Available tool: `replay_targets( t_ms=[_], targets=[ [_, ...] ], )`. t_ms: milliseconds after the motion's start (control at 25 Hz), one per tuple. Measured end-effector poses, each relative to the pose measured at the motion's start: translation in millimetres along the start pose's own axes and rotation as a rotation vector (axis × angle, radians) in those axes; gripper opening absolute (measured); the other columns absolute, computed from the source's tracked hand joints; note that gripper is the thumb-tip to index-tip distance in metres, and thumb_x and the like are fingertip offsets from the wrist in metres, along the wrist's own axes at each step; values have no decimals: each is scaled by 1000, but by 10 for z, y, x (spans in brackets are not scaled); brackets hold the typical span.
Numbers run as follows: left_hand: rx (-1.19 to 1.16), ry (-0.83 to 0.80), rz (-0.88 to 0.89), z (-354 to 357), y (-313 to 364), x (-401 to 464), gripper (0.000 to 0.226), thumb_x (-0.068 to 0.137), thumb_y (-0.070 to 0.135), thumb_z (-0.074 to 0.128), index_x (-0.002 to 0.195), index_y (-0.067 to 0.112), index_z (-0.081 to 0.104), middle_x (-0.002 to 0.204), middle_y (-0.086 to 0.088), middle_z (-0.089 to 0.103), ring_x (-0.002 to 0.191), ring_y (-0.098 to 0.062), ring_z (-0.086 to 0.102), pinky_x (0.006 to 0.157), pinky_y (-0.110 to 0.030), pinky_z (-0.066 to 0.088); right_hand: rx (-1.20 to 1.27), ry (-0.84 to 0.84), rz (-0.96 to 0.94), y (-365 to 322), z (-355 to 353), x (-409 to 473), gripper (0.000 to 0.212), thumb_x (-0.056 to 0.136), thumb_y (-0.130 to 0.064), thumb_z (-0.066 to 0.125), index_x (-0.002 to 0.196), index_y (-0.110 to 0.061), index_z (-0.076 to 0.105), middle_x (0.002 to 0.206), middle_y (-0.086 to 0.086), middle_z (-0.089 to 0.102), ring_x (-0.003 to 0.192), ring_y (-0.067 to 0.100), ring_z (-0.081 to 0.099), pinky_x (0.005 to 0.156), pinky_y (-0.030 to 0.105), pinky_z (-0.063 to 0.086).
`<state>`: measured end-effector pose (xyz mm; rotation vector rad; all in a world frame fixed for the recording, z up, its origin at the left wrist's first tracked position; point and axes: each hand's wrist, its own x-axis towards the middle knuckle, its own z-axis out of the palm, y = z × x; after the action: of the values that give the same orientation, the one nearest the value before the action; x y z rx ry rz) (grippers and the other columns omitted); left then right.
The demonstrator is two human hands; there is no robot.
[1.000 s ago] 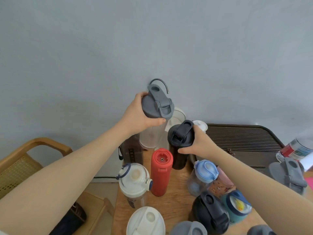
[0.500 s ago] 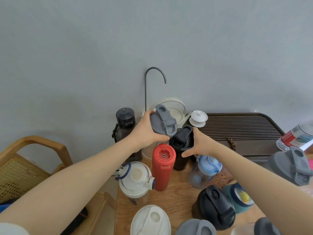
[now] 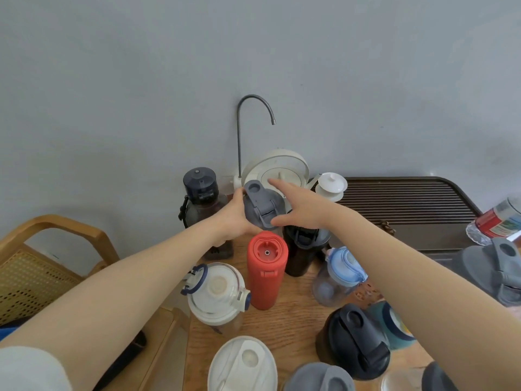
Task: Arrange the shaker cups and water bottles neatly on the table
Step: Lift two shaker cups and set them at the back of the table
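My left hand (image 3: 232,218) grips the grey lid of a clear shaker cup (image 3: 260,206) at the back of the wooden table (image 3: 296,309). My right hand (image 3: 298,206) reaches over that lid with fingers stretched out, holding nothing, above the black shaker (image 3: 303,251). A red bottle (image 3: 266,269) stands upright just in front. A dark smoky bottle (image 3: 201,197) stands to the left at the back. Nearer me stand a white-lidded bottle (image 3: 217,296), a blue-lidded bottle (image 3: 339,273), a black-lidded shaker (image 3: 356,341) and a teal cup (image 3: 394,324).
A white kettle (image 3: 279,166) with a curved tap (image 3: 255,108) stands against the wall, beside a white lidded cup (image 3: 331,186) and a dark slatted tea tray (image 3: 406,204). A wooden chair (image 3: 53,249) sits left. More lids crowd the front edge; a grey shaker (image 3: 504,270) stands right.
My left hand has lowered the grey-lidded shaker to the table's back, beside the dark bottle. My right hand has let go of the black shaker and reached forward over the grey lid.
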<state>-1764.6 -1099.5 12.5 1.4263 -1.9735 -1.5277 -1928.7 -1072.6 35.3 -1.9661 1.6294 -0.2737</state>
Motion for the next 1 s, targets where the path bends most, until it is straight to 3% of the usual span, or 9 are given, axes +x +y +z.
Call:
replay_targets(
  t_ms=[160,280,360,480,680,840,1000],
  targets=[
    [90,-12,30,71,32,-26,75,75,8,72,134,16,27,118,1,53,90,-5,49,69,-12,43,-105,-48,23,47,156,152,69,72,-23,73,131,-13,38,124,14,49,113,30,50,90,35,39],
    [33,69,8,30,32,-25,96,80,6,64,145,18,-6,121,-1,50,78,-1,49,60,-11,42,-261,-15,1,75,194,129,68,76,-39,69,133,-15,41,130,10,50,119,28,48,104,41,32],
    [158,105,118,-3,47,-6,90,81,14,65,144,17,1,127,5,41,95,-3,50,73,-14,44,-321,110,16,123,168,49,69,78,-47,63,135,-17,38,139,5,46,129,25,41,114,44,16],
    [511,73,159,12,136,68,81,79,36,66,140,9,21,145,-9,26,127,-22,36,100,-29,33,-250,261,124,296,91,-189,82,74,-51,67,138,-15,32,146,7,36,133,29,35,110,44,25],
    [930,74,201,134,211,211,98,64,47,77,135,4,24,137,-17,29,119,-37,42,93,-44,43,-126,40,303,388,299,-446,124,59,-48,80,146,-20,-4,149,16,21,131,41,32,105,51,36],
    [1055,41,253,52,198,237,97,66,38,78,138,5,21,140,-15,28,118,-35,42,93,-47,45,-172,163,243,391,351,-355,113,60,-33,77,145,-24,3,144,12,30,121,39,43,95,48,44],
    [1191,71,226,-44,158,213,101,70,49,71,142,8,14,143,-15,27,122,-34,40,95,-44,41,-138,145,188,415,320,-228,112,60,-26,75,146,-24,3,145,10,29,122,38,43,96,46,43]
  ],
)
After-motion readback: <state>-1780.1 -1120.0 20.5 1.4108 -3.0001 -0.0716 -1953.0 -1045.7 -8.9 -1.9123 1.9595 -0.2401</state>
